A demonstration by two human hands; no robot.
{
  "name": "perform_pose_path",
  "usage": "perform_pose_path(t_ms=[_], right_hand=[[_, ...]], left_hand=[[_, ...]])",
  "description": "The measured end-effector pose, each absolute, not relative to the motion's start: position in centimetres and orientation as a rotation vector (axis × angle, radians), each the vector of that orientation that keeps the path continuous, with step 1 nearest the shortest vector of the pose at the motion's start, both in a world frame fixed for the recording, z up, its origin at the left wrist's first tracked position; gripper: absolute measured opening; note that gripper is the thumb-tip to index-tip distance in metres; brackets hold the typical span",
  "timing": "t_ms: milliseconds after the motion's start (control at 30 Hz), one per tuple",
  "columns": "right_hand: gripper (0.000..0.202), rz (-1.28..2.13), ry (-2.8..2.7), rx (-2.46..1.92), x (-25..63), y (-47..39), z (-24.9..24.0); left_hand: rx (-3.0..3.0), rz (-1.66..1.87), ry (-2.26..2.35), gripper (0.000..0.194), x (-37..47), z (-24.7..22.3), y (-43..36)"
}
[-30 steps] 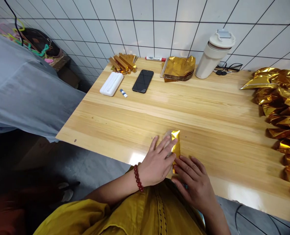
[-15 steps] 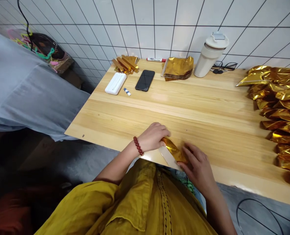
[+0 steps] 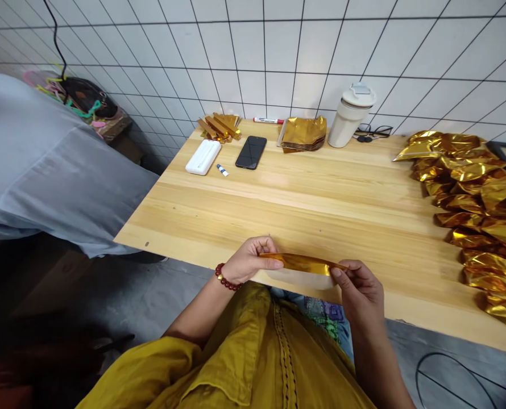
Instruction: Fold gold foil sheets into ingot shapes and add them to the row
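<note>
A strip of gold foil paper with a pale lower part stretches between my two hands at the near edge of the wooden table. My left hand, a red bead bracelet at its wrist, pinches the strip's left end between thumb and curled fingers. At the other end, the thumb and fingers of my right hand are closed on the foil. The strip lies roughly level, slightly lower at the right.
Crumpled gold foil pieces pile up at the right. Along the back are folded foil strips, a marker, a foil stack, a cup and glasses. A phone lies beside a white power bank.
The foil has turned from slanting to nearly level and is stretched out. My right hand has closed on its right end, and my left hand has shifted left. The view has tilted up a little.
</note>
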State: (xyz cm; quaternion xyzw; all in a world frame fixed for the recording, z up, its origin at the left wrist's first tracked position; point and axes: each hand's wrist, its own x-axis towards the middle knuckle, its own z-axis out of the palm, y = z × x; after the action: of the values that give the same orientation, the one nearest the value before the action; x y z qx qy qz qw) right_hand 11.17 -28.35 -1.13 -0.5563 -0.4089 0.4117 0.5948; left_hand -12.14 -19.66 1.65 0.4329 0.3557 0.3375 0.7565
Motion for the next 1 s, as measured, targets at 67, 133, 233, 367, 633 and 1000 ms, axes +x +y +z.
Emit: perform_pose_path(t_ms=[67, 133, 233, 367, 633, 1000], right_hand=[[0.016, 0.978, -0.881, -1.275, 11.2, -28.0, -0.7], [0.016, 0.997, -0.845, -1.274, 11.6, -27.8, -0.2], [0.015, 1.110, -0.906, -1.283, 12.0, -28.0, 0.4], [0.012, 1.256, -1.185, -1.266, 11.3, -28.2, 1.3], [0.027, 1.229, -1.457, -1.182, 11.3, -28.1, 1.7], [0.022, 1.380, -1.426, -0.887, 12.0, -28.2, 2.1]], left_hand=[[0.933, 0.657, 0.753, 0.041, -13.3, 1.9, -19.8], [0.944, 0.513, 0.689, 0.039, -14.8, 2.3, -19.5], [0.971, 0.445, 0.587, 0.046, -15.9, 3.6, -18.8], [1.171, 0.368, 0.611, 0.046, -13.1, 5.1, -18.9], [1.445, 0.175, 0.624, 0.042, -9.5, 4.5, -19.8], [1.066, 0.146, 0.534, 0.027, -10.1, 5.2, -19.7]])
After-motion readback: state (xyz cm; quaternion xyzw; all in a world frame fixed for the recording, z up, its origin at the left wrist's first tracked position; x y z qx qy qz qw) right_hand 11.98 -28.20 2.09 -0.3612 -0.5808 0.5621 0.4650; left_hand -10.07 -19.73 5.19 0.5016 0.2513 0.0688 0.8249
